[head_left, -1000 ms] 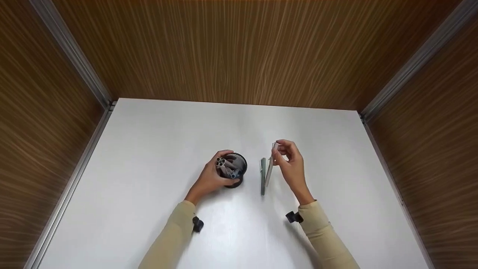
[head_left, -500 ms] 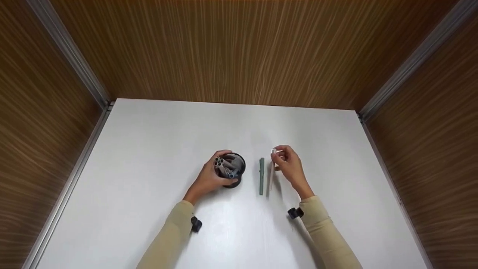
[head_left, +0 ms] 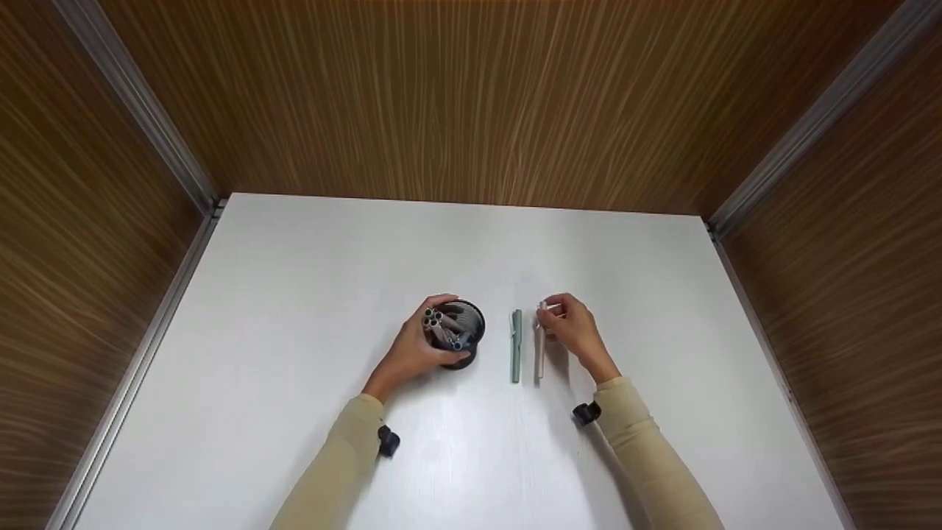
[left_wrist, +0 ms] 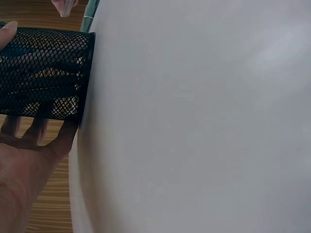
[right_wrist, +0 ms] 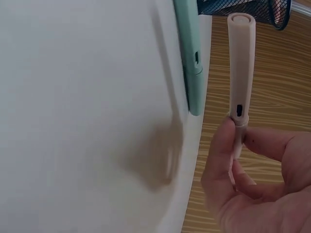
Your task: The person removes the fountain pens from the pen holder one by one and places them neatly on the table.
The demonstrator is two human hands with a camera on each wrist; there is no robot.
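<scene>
My left hand [head_left: 409, 355] grips a black mesh pen cup [head_left: 462, 333] that stands mid-table with several grey pens [head_left: 438, 326] in it. In the left wrist view its fingers [left_wrist: 30, 154] wrap the cup's mesh wall [left_wrist: 46, 73]. To the cup's right a green pen [head_left: 516, 346] lies flat on the white table [head_left: 294, 294]. My right hand [head_left: 575, 330] pinches the far end of a pale beige pen [head_left: 541, 352], held low and parallel, just right of the green one. The right wrist view shows the beige pen [right_wrist: 241, 73] between thumb and fingers [right_wrist: 232, 150], beside the green pen [right_wrist: 188, 53]. Whether it touches the table is unclear.
Brown wood-grain walls [head_left: 471, 96] enclose the table at the back and on both sides, with metal corner strips [head_left: 140, 110]. Small black wrist mounts [head_left: 388, 442] sit at my beige sleeves.
My right hand has lowered the beige pen from a raised tilt to lie alongside the green pen. The left hand and the cup have stayed put.
</scene>
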